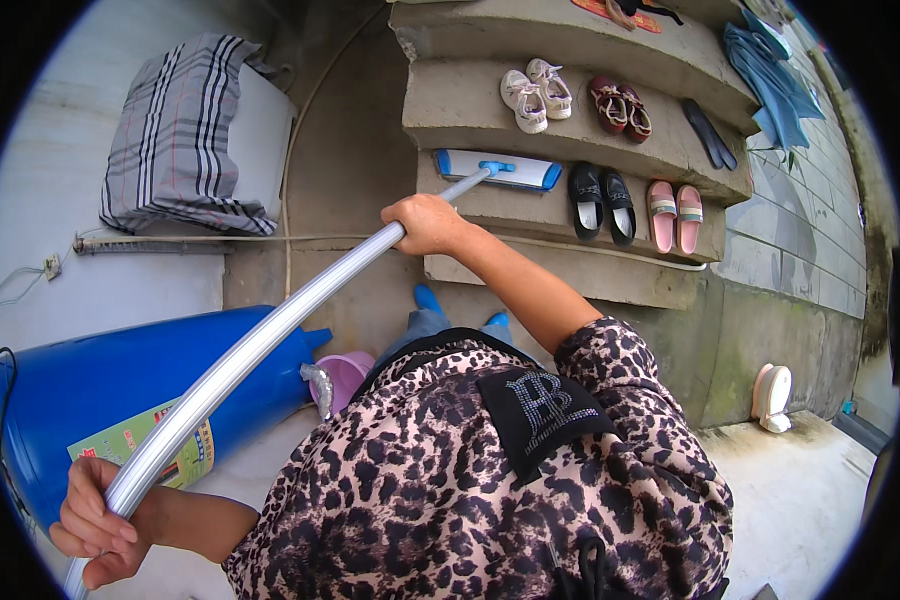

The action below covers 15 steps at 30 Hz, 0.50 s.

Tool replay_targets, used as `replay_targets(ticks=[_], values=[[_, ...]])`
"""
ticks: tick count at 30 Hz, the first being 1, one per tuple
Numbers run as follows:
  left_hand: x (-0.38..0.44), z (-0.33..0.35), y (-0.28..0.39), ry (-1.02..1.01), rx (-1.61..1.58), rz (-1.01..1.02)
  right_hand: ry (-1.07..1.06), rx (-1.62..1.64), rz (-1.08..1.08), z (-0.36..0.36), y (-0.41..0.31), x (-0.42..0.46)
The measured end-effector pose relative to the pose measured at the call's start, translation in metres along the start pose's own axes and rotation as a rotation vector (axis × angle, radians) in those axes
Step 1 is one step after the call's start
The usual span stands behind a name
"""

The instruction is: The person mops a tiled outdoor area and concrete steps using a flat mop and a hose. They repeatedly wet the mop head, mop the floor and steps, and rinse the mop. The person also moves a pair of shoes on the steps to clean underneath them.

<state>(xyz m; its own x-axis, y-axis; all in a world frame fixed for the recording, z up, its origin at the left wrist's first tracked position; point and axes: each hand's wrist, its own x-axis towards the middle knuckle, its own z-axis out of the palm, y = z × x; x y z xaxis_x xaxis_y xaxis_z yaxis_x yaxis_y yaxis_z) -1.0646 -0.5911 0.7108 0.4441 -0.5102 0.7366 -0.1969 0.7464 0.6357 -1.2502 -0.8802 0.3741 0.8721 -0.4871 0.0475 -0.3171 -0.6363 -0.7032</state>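
Note:
A flat mop with a ribbed metal pole (270, 337) runs diagonally across the view. My right hand (429, 225) grips the pole partway up, above the concrete steps (465, 90). Around its near end, at the lower left, curl the fingers of my left hand (109, 521). The white and blue mop head (532, 172) rests on a lower step. Black shoes (602, 202) stand just right of the mop head, with pink slides (675, 217) beyond them. One step higher are white sneakers (538, 97), dark red shoes (619, 109) and a dark flat piece of footwear (709, 135).
A large blue plastic barrel (157, 360) lies to my left, beside a pink bucket (345, 379). Plaid cloth (180, 135) covers a white box-shaped object against the wall. A pale pipe (607, 255) crosses the steps. Blue cloth (776, 90) hangs at right.

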Motion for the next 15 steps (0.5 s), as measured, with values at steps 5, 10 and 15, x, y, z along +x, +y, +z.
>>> replay_targets(ticks=[5,10,15], values=[[-0.018,0.007,-0.027,-0.314,-0.350,-0.162,0.057,0.020,-0.025,0.023,0.011,-0.008],[-0.014,0.000,-0.009,-0.285,-0.346,-0.109,-0.019,0.059,-0.069,0.023,0.001,0.001],[-0.025,0.006,0.023,-0.241,-0.274,-0.094,-0.048,0.085,-0.189,0.053,-0.015,0.017]])
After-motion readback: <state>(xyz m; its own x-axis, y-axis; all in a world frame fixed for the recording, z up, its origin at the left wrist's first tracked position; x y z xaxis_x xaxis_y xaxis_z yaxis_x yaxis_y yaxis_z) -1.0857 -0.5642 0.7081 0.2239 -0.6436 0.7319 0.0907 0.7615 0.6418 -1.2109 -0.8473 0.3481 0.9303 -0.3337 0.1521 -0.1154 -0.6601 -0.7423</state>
